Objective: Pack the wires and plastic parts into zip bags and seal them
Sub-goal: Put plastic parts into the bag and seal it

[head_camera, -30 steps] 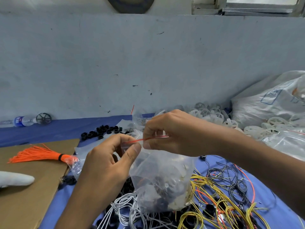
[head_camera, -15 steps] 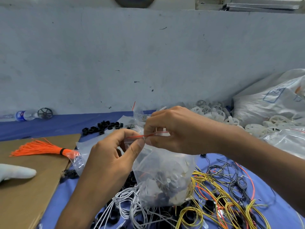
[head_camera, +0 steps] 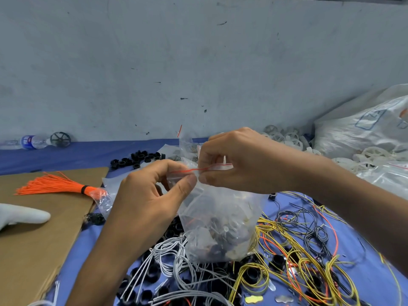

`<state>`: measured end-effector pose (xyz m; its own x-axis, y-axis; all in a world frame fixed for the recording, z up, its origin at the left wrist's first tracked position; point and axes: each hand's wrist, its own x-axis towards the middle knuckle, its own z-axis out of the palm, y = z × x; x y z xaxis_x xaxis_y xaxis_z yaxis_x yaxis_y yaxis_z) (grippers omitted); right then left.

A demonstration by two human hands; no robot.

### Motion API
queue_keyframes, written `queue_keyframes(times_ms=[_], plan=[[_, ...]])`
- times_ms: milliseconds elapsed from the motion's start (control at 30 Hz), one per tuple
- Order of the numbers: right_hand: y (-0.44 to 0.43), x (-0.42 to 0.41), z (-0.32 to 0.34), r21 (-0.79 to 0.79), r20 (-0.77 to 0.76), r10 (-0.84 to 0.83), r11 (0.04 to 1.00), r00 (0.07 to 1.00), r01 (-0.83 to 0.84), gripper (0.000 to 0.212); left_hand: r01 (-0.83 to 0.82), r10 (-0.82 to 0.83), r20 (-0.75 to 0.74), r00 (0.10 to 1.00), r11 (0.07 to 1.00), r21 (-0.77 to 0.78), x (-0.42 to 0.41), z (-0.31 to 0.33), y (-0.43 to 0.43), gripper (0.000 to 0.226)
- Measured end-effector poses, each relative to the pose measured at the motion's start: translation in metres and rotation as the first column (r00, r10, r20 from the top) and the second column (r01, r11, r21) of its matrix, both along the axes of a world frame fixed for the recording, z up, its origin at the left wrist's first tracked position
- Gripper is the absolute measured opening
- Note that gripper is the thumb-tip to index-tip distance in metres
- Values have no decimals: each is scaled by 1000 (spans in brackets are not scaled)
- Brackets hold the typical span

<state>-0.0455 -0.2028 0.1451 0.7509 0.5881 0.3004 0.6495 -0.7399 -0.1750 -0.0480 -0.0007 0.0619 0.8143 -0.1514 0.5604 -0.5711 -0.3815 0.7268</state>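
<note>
A clear zip bag [head_camera: 220, 219] with a red seal line stands in the middle, filled with dark and white plastic parts and some wire. My left hand [head_camera: 152, 199] pinches the left part of the bag's red strip between thumb and fingers. My right hand [head_camera: 242, 164] pinches the strip just to the right, fingers curled over the bag's mouth. A small white part sticks up by my right fingers. Loose grey wires [head_camera: 167, 259], yellow wires [head_camera: 293, 259] and black plastic rings [head_camera: 136, 160] lie on the blue table around the bag.
A bundle of orange wires [head_camera: 55, 185] lies on brown cardboard [head_camera: 44, 235] at left, near a white gloved hand [head_camera: 19, 216]. White plastic wheels [head_camera: 287, 138] and big white sacks [head_camera: 364, 127] fill the right. A water bottle [head_camera: 31, 142] lies by the wall.
Both hands have stayed pinched on the bag's red strip, and they and the bag sit slightly higher and to the right in view. The camera has tilted down a little.
</note>
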Motion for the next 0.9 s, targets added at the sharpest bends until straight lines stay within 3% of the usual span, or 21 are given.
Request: queue_keyframes(times_ms=[733, 900], plan=[[-24, 4, 2, 5, -47, -41, 999, 998, 41, 8, -57, 58, 22, 998, 998, -38, 3, 0, 5, 16], [-41, 4, 0, 81, -39, -39, 996, 998, 42, 6, -55, 56, 23, 998, 998, -37, 3, 0, 4, 17]])
